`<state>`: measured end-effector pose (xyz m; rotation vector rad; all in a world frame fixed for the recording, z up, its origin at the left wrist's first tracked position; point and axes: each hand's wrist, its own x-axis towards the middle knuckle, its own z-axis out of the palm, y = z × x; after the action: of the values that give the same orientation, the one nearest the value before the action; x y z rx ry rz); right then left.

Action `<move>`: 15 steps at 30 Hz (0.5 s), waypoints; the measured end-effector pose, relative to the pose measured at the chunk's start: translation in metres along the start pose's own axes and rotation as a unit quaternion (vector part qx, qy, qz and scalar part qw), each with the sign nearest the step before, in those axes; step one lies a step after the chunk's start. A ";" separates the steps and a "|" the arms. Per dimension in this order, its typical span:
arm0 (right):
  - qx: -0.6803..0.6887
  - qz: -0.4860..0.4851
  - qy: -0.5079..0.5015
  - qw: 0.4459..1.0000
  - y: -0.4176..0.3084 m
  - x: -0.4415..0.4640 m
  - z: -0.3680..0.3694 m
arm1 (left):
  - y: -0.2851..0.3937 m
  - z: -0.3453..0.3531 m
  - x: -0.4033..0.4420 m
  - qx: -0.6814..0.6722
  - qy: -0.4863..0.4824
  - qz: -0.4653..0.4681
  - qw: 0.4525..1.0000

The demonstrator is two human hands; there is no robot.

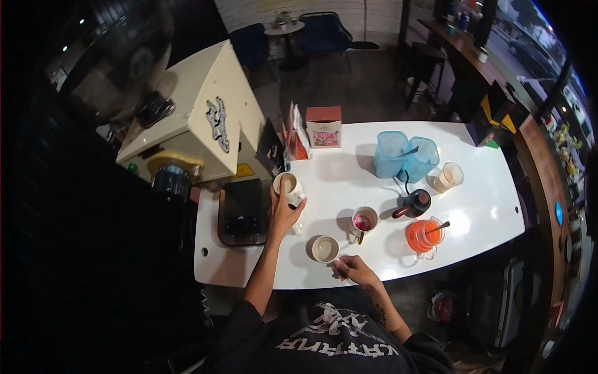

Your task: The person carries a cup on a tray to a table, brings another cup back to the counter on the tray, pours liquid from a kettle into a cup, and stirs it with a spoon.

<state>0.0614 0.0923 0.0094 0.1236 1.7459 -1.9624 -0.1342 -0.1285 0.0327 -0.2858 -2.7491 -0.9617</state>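
Note:
My left hand [285, 209] is wrapped round a white cup [287, 184] beside the black scale [243, 215]. Part of another white cup shows just below that hand. With its fingers closed, my right hand [351, 269] holds the handle of a second white cup [325, 249] near the table's front edge. A third cup [364, 220], with pinkish-red contents and a spoon, stands between them and the black gooseneck kettle [418, 202]. To the right is a glass jug [425, 236] of orange-red liquid with a spoon in it.
A cream grinder [193, 118] stands at the left. Blue pitchers [392, 154], a glass of pale contents [448, 177], a red-and-tan box [324, 128] and packets [298, 137] stand farther back on the white table [349, 163]. A dark box [495, 118] sits at the back right.

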 end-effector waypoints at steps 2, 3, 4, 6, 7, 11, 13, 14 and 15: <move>0.013 0.002 0.012 1.000 0.002 -0.006 0.000 | -0.001 0.001 0.001 0.003 -0.013 -0.007 1.000; 0.004 0.008 0.016 1.000 0.001 -0.006 -0.001 | 0.000 0.001 0.002 0.009 -0.016 -0.023 1.000; -0.005 0.014 0.018 1.000 0.001 -0.006 -0.001 | -0.001 0.003 0.003 0.028 -0.006 -0.019 0.999; 0.000 0.018 0.028 0.999 -0.005 -0.011 0.001 | -0.001 0.003 0.005 0.022 -0.011 -0.008 1.000; 0.001 0.022 0.032 0.999 -0.008 -0.012 0.002 | -0.001 0.003 0.007 0.015 -0.011 -0.002 1.000; 0.014 0.007 0.046 0.999 -0.004 -0.012 0.004 | 0.000 0.006 0.016 0.001 -0.018 0.029 0.999; 0.015 0.005 0.042 0.999 -0.006 -0.013 0.005 | 0.008 0.004 0.022 -0.014 -0.051 0.032 0.998; 0.017 0.004 0.047 0.999 -0.005 -0.012 0.005 | 0.004 0.011 0.026 -0.005 -0.048 0.047 0.998; 0.013 0.002 0.055 0.998 -0.003 -0.012 0.006 | 0.007 0.012 0.030 -0.007 -0.052 0.052 0.997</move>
<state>0.0719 0.0901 0.0181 0.2488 1.7866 -2.0105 -0.1626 -0.1126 0.0354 -0.4893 -2.7900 -0.9646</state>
